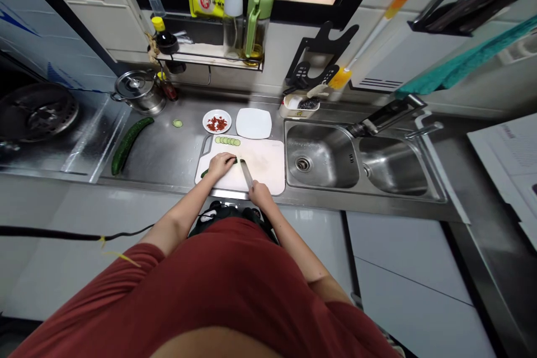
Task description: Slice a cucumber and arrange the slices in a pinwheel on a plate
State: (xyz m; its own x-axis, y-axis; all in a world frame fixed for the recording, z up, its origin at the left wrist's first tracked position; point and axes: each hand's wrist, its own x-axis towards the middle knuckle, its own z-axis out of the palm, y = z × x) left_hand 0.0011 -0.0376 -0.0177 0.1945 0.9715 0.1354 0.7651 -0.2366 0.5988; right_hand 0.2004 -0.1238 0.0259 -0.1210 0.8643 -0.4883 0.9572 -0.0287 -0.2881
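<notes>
On the white cutting board [268, 165], my left hand [221, 165] is closed over a cucumber [204, 173]. One end of it pokes out beside my wrist and a bit of green shows at my fingertips; the rest is hidden under the hand. My right hand [260, 196] grips the handle of a kitchen knife [247, 174] at the board's front edge. Its blade points away from me, just right of my left fingertips, with a small green piece by the tip. A row of cucumber slices [227, 141] lies along the board's far left side.
Behind the board are a plate of chopped red pieces [217, 122] and a white square plate [254, 123]. A whole cucumber [131, 144], a cucumber end [177, 123] and a steel pot [140, 91] stand left. A double sink [323, 182] adjoins the board's right.
</notes>
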